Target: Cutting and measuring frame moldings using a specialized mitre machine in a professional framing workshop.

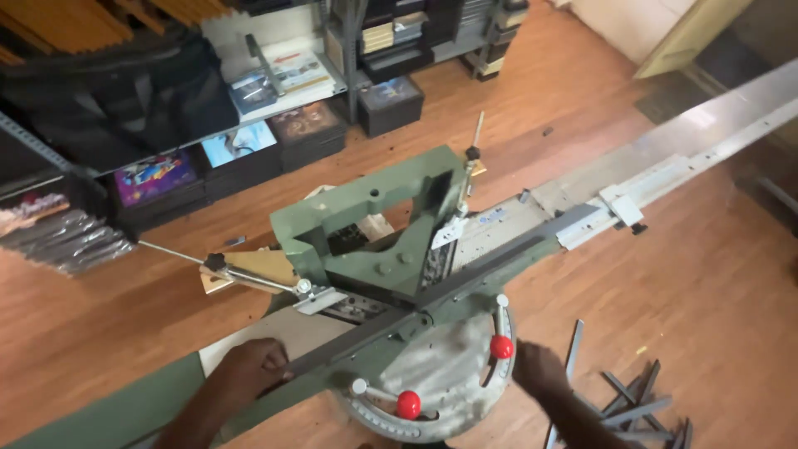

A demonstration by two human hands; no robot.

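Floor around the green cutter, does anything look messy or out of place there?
Yes. Grey cut strips lie scattered in a loose, criss-crossed heap on the wooden floor, just right of the right hand. The left hand rests on the long grey strip in the green cutter. Nothing looks damaged.

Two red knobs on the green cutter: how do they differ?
The right red knob sits higher, on a lever lying against the curved scale's right side, close to the right hand. The lower red knob sits near the scale's bottom edge, on a lever running left to a white tip, between both hands. The lower one looks slightly larger in this view. The left hand touches neither; it rests on the long grey strip. Both are round, glossy red.
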